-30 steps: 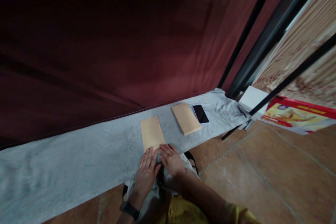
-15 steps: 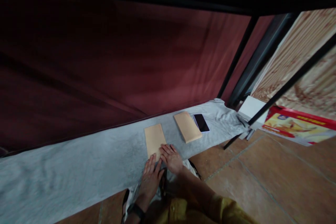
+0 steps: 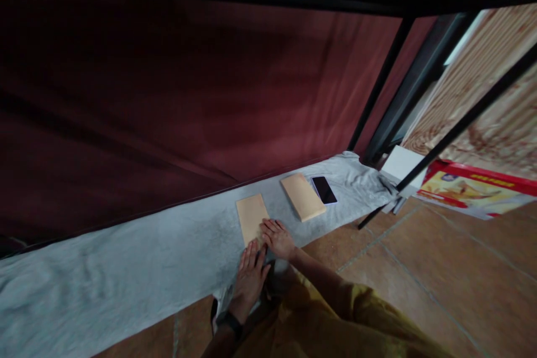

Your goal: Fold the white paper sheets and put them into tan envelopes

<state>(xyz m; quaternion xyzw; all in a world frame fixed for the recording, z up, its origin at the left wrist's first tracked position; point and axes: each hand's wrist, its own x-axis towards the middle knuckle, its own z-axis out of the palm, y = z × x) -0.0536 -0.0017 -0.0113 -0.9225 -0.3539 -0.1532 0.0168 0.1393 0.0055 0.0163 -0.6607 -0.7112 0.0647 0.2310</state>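
A flat tan paper piece [image 3: 251,215], like a kraft envelope, lies on the pale grey cloth [image 3: 168,246] in front of me. My left hand [image 3: 250,273] rests on its near edge with the fingers stretched out. At its lower right corner lies my right hand [image 3: 278,239], fingers flat and extended. Both hands cover the near end of the paper, and neither grasps it. To the right sits a thicker tan stack [image 3: 304,198], apparently of the same paper. A dark-screened phone [image 3: 324,190] lies just beyond that stack.
A dark red fabric panel [image 3: 235,106] rises behind the cloth-covered surface. Black metal bars [image 3: 380,86] stand at the right. Past them are a white box [image 3: 403,168] and a red and yellow printed carton [image 3: 474,190] above the tiled floor [image 3: 390,268].
The view has shifted slightly, so the cloth and papers appear a little higher and farther right. Both hands stay on the near end of the paper, with only slight movement.
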